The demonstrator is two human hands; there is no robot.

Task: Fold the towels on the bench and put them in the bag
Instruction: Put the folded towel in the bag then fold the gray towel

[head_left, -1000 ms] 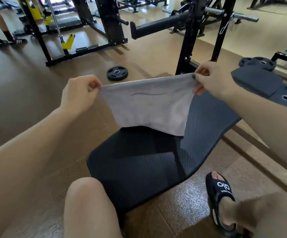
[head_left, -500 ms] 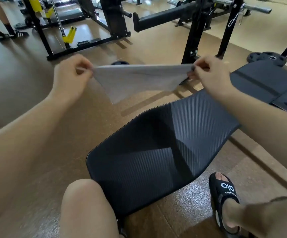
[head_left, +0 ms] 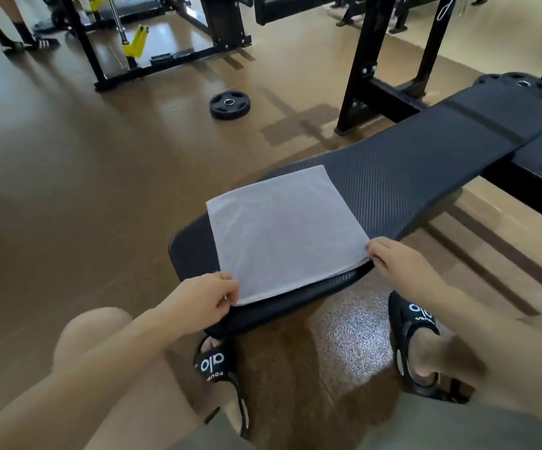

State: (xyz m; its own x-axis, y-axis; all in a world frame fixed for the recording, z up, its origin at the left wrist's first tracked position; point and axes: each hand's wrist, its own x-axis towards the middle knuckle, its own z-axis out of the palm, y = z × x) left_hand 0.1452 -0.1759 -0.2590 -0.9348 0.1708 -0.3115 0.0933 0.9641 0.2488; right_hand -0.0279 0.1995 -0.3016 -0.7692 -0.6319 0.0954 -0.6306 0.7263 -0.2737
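Observation:
A light grey towel (head_left: 282, 232), folded into a rough square, lies flat on the near end of the black padded bench (head_left: 425, 164). My left hand (head_left: 201, 300) pinches the towel's near left corner at the bench's front edge. My right hand (head_left: 399, 261) pinches the near right corner. Both corners sit just above the bench surface. No bag is in view.
A black weight plate (head_left: 229, 105) lies on the brown floor beyond the bench. A black rack upright (head_left: 360, 69) stands behind the bench, and another frame (head_left: 107, 69) stands at the back left. My feet in black slides (head_left: 217, 368) stand under the bench's near end. Another person's feet (head_left: 19, 40) are at the far left.
The towel was held up in the air, stretched between both hands. Both hands have come down and toward me, and the towel now lies flat on the bench.

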